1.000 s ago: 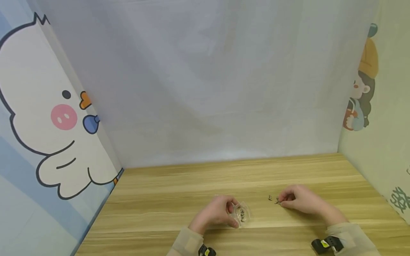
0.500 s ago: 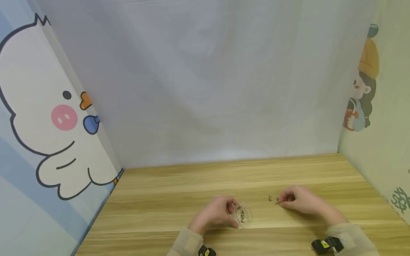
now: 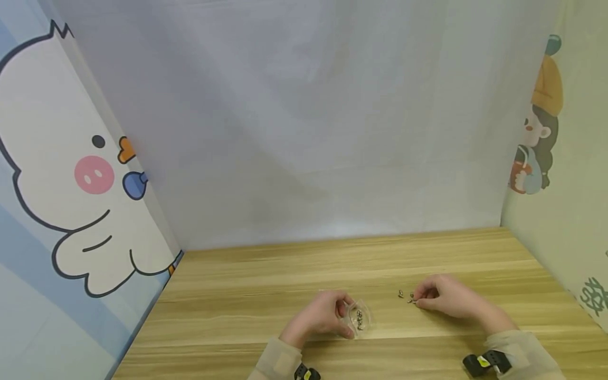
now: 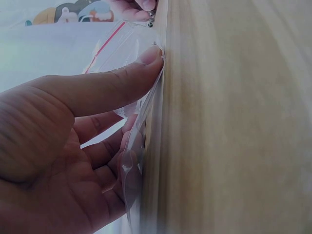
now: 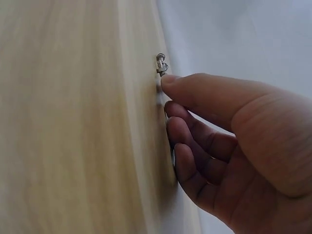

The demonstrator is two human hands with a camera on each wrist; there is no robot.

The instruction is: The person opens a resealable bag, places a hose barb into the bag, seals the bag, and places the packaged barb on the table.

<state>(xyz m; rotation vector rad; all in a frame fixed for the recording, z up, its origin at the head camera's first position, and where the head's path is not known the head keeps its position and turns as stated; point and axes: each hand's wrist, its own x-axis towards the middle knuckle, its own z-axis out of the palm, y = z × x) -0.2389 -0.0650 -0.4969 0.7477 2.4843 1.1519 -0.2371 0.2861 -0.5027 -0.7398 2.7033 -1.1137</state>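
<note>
A clear zip bag [image 3: 362, 316] with several small metal screws [image 3: 359, 320] inside lies on the wooden table. The left hand [image 3: 328, 314] grips its left edge; in the left wrist view the thumb presses on the plastic, which has a red seal line, and the other fingers curl behind the bag [image 4: 131, 165]. To the right, the right hand [image 3: 448, 298] has its thumb and fingertips at a small group of screws [image 3: 410, 300] on the table. In the right wrist view the thumb tip touches a screw [image 5: 161, 64], and the fingers are curled.
A loose pair of small screws [image 3: 401, 294] lies just left of the right hand's group. The wooden table [image 3: 247, 285] ends at a pale curtain behind, with cartoon-printed panels on the left and right sides. Each wrist wears a black camera on a strap.
</note>
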